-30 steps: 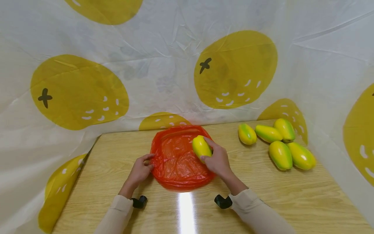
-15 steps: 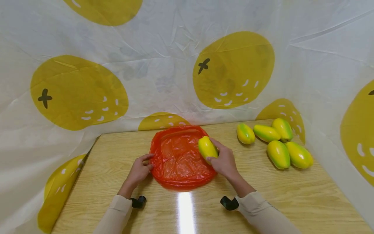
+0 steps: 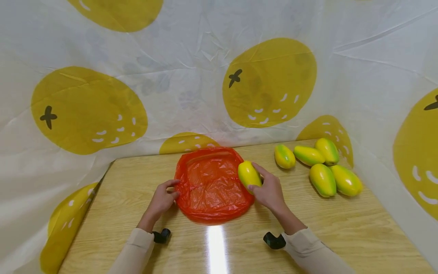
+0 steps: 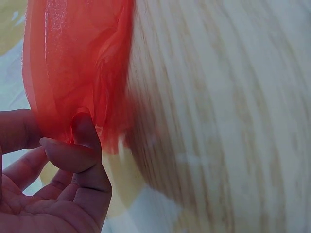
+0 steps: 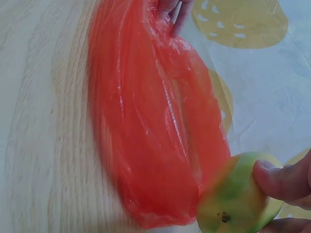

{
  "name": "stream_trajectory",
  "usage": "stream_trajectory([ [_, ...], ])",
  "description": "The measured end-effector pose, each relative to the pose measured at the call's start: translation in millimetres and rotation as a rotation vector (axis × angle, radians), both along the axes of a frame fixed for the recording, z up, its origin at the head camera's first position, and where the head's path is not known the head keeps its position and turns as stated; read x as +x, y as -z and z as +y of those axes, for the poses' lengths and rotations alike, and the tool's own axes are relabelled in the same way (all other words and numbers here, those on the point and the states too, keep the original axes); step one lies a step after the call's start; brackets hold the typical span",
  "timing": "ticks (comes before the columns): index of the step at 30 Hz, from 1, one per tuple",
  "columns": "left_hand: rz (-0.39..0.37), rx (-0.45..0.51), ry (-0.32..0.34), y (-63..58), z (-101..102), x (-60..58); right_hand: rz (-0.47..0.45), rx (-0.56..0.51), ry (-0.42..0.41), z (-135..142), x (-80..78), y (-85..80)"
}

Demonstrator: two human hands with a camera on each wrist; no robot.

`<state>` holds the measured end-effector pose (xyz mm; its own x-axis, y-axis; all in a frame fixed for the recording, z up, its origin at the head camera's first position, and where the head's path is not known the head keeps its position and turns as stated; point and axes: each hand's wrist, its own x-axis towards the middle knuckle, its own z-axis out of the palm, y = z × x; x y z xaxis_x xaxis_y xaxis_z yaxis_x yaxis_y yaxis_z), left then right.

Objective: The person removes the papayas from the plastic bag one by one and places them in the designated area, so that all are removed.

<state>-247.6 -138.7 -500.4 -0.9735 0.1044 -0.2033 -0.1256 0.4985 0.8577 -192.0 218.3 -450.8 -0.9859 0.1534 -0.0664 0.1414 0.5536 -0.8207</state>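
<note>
A red plastic bag (image 3: pixel 213 182) stands on the table with its mouth spread wide; the right wrist view shows its side (image 5: pixel 141 121). My left hand (image 3: pixel 163 197) pinches the bag's left rim between thumb and fingers, as the left wrist view shows the hand (image 4: pixel 68 179) at the thin plastic. My right hand (image 3: pixel 269 190) grips a yellow-green papaya (image 3: pixel 249 176) over the bag's right rim. In the right wrist view the papaya (image 5: pixel 238 194) shows its greener end, with the thumb on its side. Whether it touches the bag cannot be told.
Several more papayas (image 3: pixel 322 180) lie in a loose group at the back right of the wooden table (image 3: pixel 130 182). One papaya (image 3: pixel 284 156) sits slightly apart, nearer the bag. A fruit-printed white cloth (image 3: pixel 184 95) hangs behind and along both sides.
My right hand has moved to the right with the papaya, from over the bag's mouth to its right rim. The left hand has kept its place at the left rim.
</note>
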Motion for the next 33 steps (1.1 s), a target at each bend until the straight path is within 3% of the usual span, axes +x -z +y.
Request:
stream_trajectory([
  [15,-0.009,0.012,0.010,-6.1,-1.5,-3.2,0.050,0.056,0.039,23.5,10.2,-2.2],
  [33,0.000,0.036,0.025,-3.9,-4.1,0.1,0.011,0.089,0.106,48.6,20.7,1.6],
])
